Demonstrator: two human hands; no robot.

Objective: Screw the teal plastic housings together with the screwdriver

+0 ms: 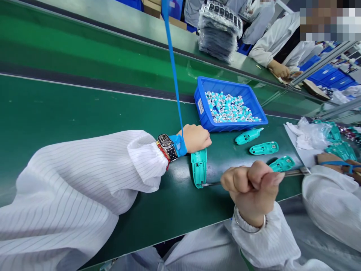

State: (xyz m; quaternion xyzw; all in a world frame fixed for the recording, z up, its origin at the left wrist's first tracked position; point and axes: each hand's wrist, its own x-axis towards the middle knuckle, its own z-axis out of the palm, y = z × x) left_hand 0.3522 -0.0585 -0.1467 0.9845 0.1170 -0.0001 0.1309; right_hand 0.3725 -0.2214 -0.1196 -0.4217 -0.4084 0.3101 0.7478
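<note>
Left hand (pixel 194 137), white striped sleeve, watch, blue wrist strap (pixel 178 145): fingers curled together on the far end of a teal shell (pixel 199 167). The shell lies lengthwise on the matte green tabletop (pixel 84 109) and is smooth moulded plastic with a rounded outline. Just beyond it, a blue plastic bin (pixel 234 126), rectangular, heaped with small teal-and-white cylindrical parts (pixel 228 107). Right hand (pixel 251 186): fingers clamped in a fist on a thin metal tool (pixel 211 184), its tip at the shell's near end. Further right, three spare shells (pixel 263 148) lying loose, then crumpled clear bags (pixel 308 135).
</note>
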